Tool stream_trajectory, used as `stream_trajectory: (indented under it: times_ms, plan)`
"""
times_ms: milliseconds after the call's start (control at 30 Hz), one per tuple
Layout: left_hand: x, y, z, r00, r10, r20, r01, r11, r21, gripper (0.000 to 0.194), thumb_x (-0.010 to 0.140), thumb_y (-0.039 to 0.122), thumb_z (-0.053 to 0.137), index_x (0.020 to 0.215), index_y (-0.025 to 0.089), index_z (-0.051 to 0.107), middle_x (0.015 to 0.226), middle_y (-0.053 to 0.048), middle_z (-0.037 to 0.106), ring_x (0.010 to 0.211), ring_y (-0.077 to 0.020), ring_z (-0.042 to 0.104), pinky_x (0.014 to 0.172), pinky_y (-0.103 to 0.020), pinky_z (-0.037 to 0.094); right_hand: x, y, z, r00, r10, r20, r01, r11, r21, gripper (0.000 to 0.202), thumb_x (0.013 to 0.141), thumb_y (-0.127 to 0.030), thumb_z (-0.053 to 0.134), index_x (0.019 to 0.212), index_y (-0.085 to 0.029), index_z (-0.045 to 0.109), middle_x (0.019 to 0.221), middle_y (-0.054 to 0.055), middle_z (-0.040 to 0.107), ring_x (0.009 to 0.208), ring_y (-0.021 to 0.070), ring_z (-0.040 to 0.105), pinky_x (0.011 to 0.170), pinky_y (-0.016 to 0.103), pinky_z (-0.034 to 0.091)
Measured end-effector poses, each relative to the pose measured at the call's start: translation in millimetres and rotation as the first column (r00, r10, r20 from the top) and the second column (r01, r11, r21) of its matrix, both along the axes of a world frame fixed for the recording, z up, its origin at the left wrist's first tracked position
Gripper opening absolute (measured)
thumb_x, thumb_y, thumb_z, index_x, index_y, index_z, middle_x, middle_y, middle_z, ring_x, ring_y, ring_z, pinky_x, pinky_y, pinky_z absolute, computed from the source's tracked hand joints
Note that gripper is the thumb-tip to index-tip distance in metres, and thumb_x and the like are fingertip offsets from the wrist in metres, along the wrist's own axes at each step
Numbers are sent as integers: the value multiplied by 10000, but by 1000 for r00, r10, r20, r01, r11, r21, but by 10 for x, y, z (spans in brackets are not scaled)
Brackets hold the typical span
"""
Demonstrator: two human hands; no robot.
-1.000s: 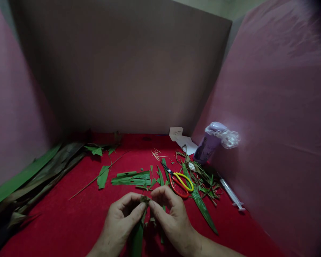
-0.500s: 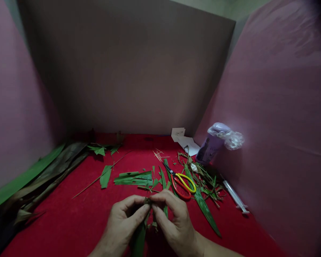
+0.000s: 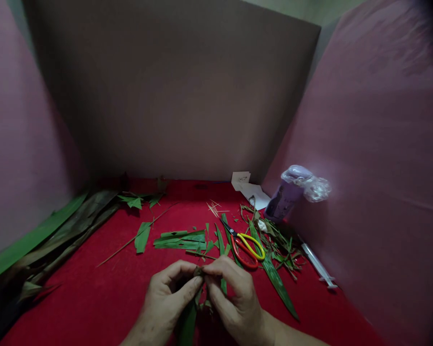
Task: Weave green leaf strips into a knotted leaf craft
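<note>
My left hand [image 3: 168,298] pinches a small dark brownish-green plant piece [image 3: 198,272] between thumb and forefinger at the bottom centre. My right hand [image 3: 236,298] is closed at the same piece from the right, its fingertips touching it. Below the fingertips a long green leaf [image 3: 187,323] hangs down beside my left hand, with small dry bits next to it. Whether the leaf is joined to the piece is hidden by the fingers. Just beyond my right hand lie scissors [image 3: 242,244] with one red and one yellow handle, slightly apart.
Cut leaf strips [image 3: 180,240] and toothpicks [image 3: 213,208] lie on the red cloth [image 3: 94,298]. Stems [image 3: 281,245], a syringe [image 3: 317,265], a purple cup [image 3: 284,197] in plastic and white paper [image 3: 255,194] are on the right. Large leaves [image 3: 54,230] line the left wall.
My right thumb and forefinger have shifted slightly around the small piece. My left hand has hardly moved, and the objects on the cloth lie as before.
</note>
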State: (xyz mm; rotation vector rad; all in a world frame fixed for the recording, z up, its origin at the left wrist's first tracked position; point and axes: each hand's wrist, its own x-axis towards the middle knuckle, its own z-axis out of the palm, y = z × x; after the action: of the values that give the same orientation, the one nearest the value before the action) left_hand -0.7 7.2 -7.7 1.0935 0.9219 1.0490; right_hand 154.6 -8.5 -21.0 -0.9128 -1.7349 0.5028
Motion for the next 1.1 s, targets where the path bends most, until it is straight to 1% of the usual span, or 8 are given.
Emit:
stream_trajectory:
  times_ms: [100, 200, 300, 400, 467, 667, 933, 1100]
  plan:
    - [-6, 6, 2, 1000, -3, -8, 3, 1000, -4, 83, 671, 245, 740, 716, 179, 719, 641, 21, 671, 589, -109, 568, 545, -163, 459, -18, -12, 15, 1000, -26, -15, 25, 997, -72, 130, 824, -96, 497, 886, -166, 586, 730, 30, 570, 661, 146, 526, 609, 255, 418]
    - [-8, 20, 2, 999, 31, -13, -31, 999, -11, 110, 647, 259, 757, 694, 172, 709, 629, 20, 668, 577, -111, 567, 530, -163, 458, -35, -17, 21, 996, -70, -57, 56, 972, -228, 49, 836, -175, 526, 867, -162, 563, 703, 13, 561, 616, 132, 526, 576, 237, 425]
    - [-7, 28, 11, 999, 48, -11, -48, 999, -11, 124, 628, 264, 769, 675, 172, 700, 622, 23, 666, 582, -116, 574, 536, -167, 465, -39, -11, 22, 995, -94, -33, 77, 936, -345, 103, 827, -251, 564, 774, -164, 550, 651, -5, 536, 563, 120, 509, 529, 224, 406]
    - [-8, 19, 25, 998, 61, -30, -61, 998, -8, 131, 633, 271, 765, 685, 171, 698, 627, 25, 663, 578, -111, 567, 522, -157, 455, -31, -4, 23, 993, -115, 11, 112, 930, -349, 183, 833, -251, 553, 673, -166, 533, 615, -10, 523, 570, 119, 501, 551, 227, 397]
    - [-12, 10, 26, 998, 57, -39, -58, 998, -16, 142, 640, 285, 760, 699, 172, 698, 619, 29, 655, 553, -101, 550, 500, -153, 442, -24, -6, 20, 992, -122, 16, 120, 931, -344, 207, 846, -248, 533, 655, -168, 522, 600, -15, 515, 568, 116, 493, 551, 225, 388]
    - [-17, -2, 1, 999, 33, -13, -34, 997, -73, 139, 673, 303, 738, 728, 187, 684, 644, 35, 642, 532, -98, 535, 497, -177, 455, -9, -29, -6, 996, -87, 23, 90, 928, -360, 212, 864, -260, 499, 671, -174, 491, 608, -25, 488, 548, 105, 470, 523, 215, 364]
    - [-3, 26, 17, 997, 61, -53, -65, 995, -77, 169, 629, 304, 764, 695, 171, 684, 603, 29, 630, 515, -100, 526, 488, -176, 456, -31, -19, 14, 996, -90, 16, 90, 928, -361, 213, 861, -260, 497, 668, -170, 503, 586, -28, 484, 530, 100, 457, 509, 210, 365]
    - [-5, 37, -9, 1000, 0, -29, -2, 996, -92, 143, 653, 289, 751, 721, 177, 693, 611, 24, 641, 518, -106, 550, 523, -192, 474, -33, -31, 31, 998, -56, -19, 43, 904, -425, 211, 855, -285, 499, 677, -173, 504, 576, -21, 491, 523, 109, 478, 500, 219, 378]
